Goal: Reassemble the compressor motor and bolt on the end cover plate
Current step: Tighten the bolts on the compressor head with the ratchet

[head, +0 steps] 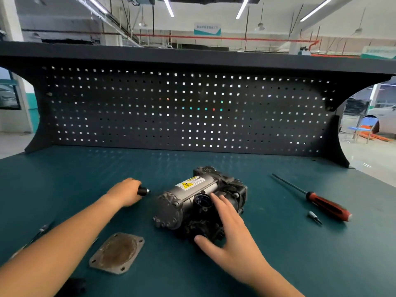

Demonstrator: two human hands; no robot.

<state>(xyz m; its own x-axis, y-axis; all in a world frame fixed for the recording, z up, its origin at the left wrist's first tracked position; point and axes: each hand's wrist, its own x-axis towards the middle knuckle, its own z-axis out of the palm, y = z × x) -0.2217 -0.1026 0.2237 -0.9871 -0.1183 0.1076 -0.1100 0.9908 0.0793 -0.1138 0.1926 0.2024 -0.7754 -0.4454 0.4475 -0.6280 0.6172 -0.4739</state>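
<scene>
One compressor motor, likely heavy, rigid; my right hand, fingers spread flat, rests across its housing, the soundest hold; left hand clenches a black driver; cover plate unfitted.

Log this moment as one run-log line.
left hand: holds black-handled tool | right hand: rests on compressor motor | end cover plate: loose on bench, unbolted | red screwdriver: lying right of motor
</scene>
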